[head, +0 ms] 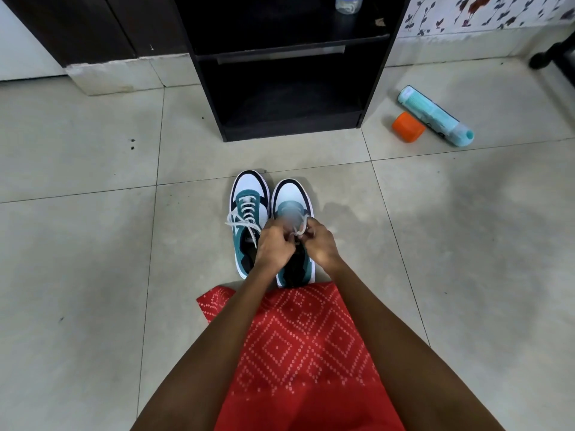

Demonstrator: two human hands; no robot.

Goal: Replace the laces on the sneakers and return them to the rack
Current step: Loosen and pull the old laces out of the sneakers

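Two teal, white and black sneakers stand side by side on the tiled floor, toes pointing at the rack. The left sneaker [248, 213] is laced in white, with a tied bow spreading to its left. Over the tongue of the right sneaker [291, 195] my left hand [273, 245] and my right hand [320, 244] both pinch the white lace [302, 227], which loops up between my fingers. My hands hide that shoe's eyelets. The black shoe rack [371, 85] stands straight ahead, its bottom shelf dark and bare.
A teal spray can [435, 115] lies on its side to the right of the rack, with an orange cap [408, 126] beside it. A clear jar [349, 4] sits on the rack's upper shelf. My red patterned garment [298, 353] covers the floor just below the shoes.
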